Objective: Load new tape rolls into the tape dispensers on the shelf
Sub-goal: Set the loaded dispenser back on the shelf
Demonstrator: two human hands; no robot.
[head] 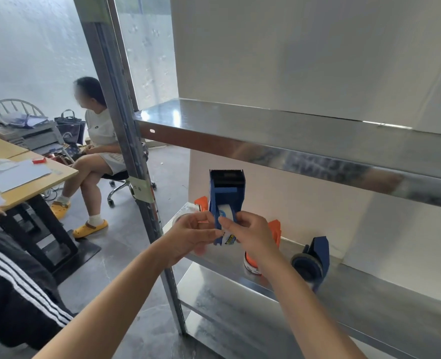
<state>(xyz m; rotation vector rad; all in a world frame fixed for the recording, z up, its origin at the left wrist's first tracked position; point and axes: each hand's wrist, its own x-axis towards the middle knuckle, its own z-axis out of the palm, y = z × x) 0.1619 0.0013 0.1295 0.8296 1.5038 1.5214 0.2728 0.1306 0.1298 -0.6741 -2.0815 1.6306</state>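
Note:
I hold a blue tape dispenser [226, 194] upright in front of the steel shelf [356, 283], its black toothed cutter on top. A clear tape roll [225, 216] with a white and blue core sits inside it. My left hand [192, 235] grips the dispenser's lower left side. My right hand [250, 235] pinches the roll and the dispenser's right side. On the shelf stand another blue dispenser [314, 260], an orange dispenser [275, 229] partly behind my right wrist, and a second orange dispenser [201, 203] behind the held one.
A steel upright post [133, 161] stands left of my hands. An upper shelf [292, 141] hangs above. At left, a wooden desk [35, 182] with papers, a seated person [97, 151] on a wheeled chair, and another person's striped sleeve [19, 281].

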